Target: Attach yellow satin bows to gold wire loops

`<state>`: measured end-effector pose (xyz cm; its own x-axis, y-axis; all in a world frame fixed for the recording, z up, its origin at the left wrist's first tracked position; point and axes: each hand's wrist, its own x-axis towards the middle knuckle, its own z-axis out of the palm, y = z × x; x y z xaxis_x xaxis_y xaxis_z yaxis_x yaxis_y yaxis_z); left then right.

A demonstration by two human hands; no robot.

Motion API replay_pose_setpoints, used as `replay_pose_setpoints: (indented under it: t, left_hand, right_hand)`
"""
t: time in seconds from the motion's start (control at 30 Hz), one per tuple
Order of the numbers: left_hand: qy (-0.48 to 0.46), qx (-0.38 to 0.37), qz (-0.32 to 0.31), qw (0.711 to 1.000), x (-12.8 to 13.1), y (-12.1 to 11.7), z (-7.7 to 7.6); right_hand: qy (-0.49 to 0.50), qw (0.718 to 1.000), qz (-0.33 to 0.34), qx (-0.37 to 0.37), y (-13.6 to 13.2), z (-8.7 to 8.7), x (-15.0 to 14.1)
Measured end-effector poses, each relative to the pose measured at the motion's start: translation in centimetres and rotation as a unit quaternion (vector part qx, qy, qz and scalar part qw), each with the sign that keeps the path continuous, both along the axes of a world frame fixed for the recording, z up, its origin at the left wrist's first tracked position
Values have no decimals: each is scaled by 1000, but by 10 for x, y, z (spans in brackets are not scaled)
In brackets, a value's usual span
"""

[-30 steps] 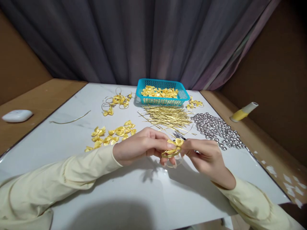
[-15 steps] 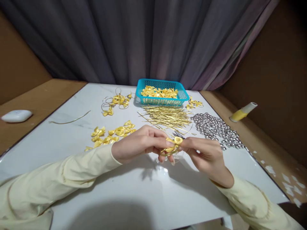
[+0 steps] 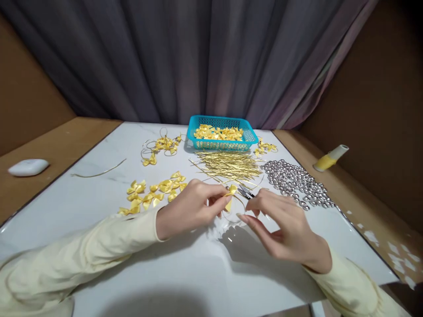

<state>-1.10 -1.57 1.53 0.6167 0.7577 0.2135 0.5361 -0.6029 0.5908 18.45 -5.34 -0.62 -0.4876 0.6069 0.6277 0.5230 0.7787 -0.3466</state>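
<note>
Left hand (image 3: pixel 193 209) pinching a yellow bow (image 3: pixel 233 189) above the white counter (image 3: pixel 264 286), right hand (image 3: pixel 287 224) at the bow's thin cord loop (image 3: pixel 241 202), whether it grips I cannot tell, scissors (image 3: pixel 246 192) just behind

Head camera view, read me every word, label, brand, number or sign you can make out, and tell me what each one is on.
None: no text can be read anywhere.
White rounded object at the far left: possibly faint marks, too small and blurred to read.
White-and-yellow tube at the right: no readable lettering.
Yellow bow in the left hand: no readable lettering.
</note>
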Motion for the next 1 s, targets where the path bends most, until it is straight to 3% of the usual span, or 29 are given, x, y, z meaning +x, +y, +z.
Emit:
replay_pose_setpoints:
  t: [0.23, 0.4, 0.53, 0.67, 0.8, 0.9, 1.0]
  left_hand:
    - [41, 41, -37, 998, 2, -1, -5]
    - [66, -2, -62, 996, 0, 0, -5]
    - [70, -56, -77, 993, -1, 1, -1]
    - [58, -121, -87, 987, 1, 5, 1]
    - [71, -144, -78, 984, 2, 10, -2]
    - [72, -181, -70, 978, 1, 13, -7]
    - [66, -224, -62, 970, -1, 15, -11]
  right_hand:
    - [-170, 983, -48, 56, 12, -15, -4]
    - [-251, 962, -34, 97, 17, -16, -4]
    - [-237, 967, -13, 95, 22, -23, -6]
    - [-130, 991, 10, 44, 24, -24, -4]
    - [37, 999, -5, -37, 15, -10, 5]
    - [209, 973, -43, -87, 10, 0, 13]
    - [366, 923, -39, -114, 8, 8, 18]
